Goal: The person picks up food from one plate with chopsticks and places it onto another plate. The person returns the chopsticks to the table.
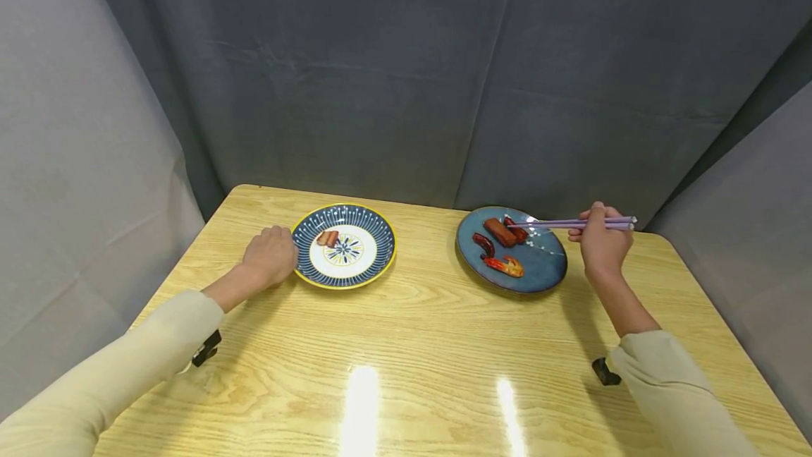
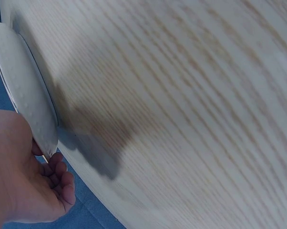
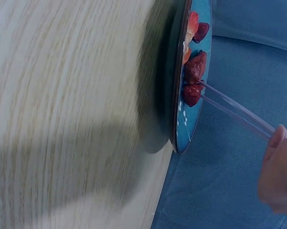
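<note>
My left hand (image 1: 273,254) holds the near-left rim of a white plate with a blue patterned border (image 1: 382,235); in the left wrist view, thumb and curled fingers pinch the edge of the plate (image 2: 26,81). A small piece of streaky meat (image 1: 328,238) lies on it. A pair of light purple chopsticks (image 1: 552,223) is held in my right hand (image 1: 604,242). Their tips reach a brown block of meat (image 1: 499,232) and a dark red piece (image 1: 519,233) on a blue plate (image 1: 539,270). In the right wrist view, the chopsticks (image 3: 239,108) meet these pieces slightly apart.
A cooked shrimp (image 1: 505,266) and a dark curved piece of food (image 1: 485,244) share the blue plate. Both plates stand near the far edge of the wooden table (image 1: 419,330). A dark grey curtain (image 1: 355,90) hangs behind, with pale cloth at both sides.
</note>
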{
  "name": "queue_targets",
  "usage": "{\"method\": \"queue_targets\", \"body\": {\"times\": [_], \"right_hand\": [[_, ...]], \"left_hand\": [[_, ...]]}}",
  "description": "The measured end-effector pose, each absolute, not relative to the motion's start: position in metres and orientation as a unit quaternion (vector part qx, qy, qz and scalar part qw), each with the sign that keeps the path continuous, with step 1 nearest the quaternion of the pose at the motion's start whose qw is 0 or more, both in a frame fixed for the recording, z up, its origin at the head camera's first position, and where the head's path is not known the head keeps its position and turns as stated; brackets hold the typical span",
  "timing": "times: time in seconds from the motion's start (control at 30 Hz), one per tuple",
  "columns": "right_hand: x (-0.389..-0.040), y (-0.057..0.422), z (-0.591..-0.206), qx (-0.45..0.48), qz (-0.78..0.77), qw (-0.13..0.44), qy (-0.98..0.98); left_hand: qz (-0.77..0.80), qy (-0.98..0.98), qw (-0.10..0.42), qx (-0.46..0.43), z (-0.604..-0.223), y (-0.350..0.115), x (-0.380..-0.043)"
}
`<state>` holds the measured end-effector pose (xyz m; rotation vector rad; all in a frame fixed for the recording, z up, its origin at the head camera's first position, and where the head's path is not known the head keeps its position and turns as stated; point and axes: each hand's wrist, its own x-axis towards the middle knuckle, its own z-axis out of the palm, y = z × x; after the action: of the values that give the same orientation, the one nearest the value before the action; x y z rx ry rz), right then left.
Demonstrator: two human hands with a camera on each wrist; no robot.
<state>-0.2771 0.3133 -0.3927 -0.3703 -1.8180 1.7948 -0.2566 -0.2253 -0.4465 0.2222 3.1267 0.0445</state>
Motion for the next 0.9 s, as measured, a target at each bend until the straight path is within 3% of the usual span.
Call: {"method": "queue_targets", "body": {"times": [0.23,0.9], "right_hand": [[-0.274,0.306,-0.382,-0.112,0.685,0.278,-0.664],[-0.256,0.246,-0.348,0.051,0.680,0.164,-0.713]], "left_hand": [[0.007,0.997,0.004,0.071,-0.447,-0.226,-0.257],[0.012,0.997,0.010,0.072,-0.446,-0.226,-0.256]]}}
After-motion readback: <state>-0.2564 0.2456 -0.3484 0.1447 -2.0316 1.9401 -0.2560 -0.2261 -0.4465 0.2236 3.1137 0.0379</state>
